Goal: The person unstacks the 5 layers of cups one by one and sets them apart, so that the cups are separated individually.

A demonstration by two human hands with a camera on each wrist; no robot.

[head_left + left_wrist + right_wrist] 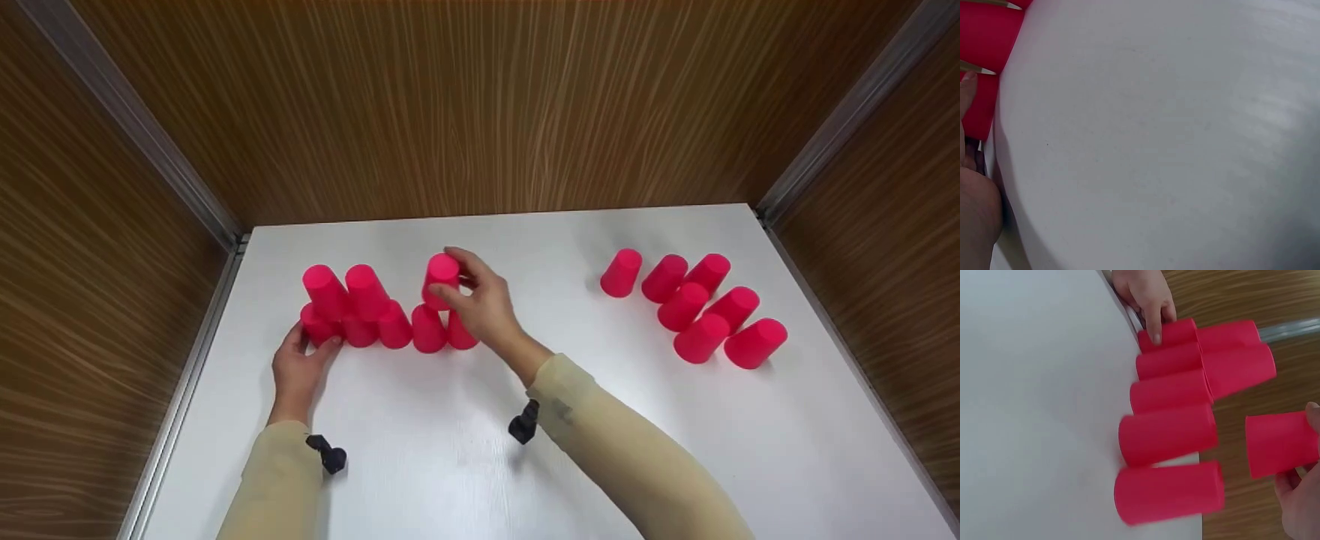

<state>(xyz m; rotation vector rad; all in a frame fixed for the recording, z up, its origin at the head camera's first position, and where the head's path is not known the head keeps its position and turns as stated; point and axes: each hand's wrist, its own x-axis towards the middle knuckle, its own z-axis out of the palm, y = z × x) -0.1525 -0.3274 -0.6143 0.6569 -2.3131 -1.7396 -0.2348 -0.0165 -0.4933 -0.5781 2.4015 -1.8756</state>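
A row of several upside-down pink cups stands on the white table, with two more pink cups side by side on top of its left part. My left hand holds the leftmost bottom cup, thumb in front and fingers around its outer side. Above the row's right end, my right hand grips another upside-down pink cup between thumb and fingers. In the right wrist view this held cup hangs apart from the row beneath. The left wrist view catches only part of my left hand and cup sides.
Several more upside-down pink cups stand in a loose group on the table's right side. Wood-grain panels enclose the white table at the back and both sides, with metal strips along the side edges.
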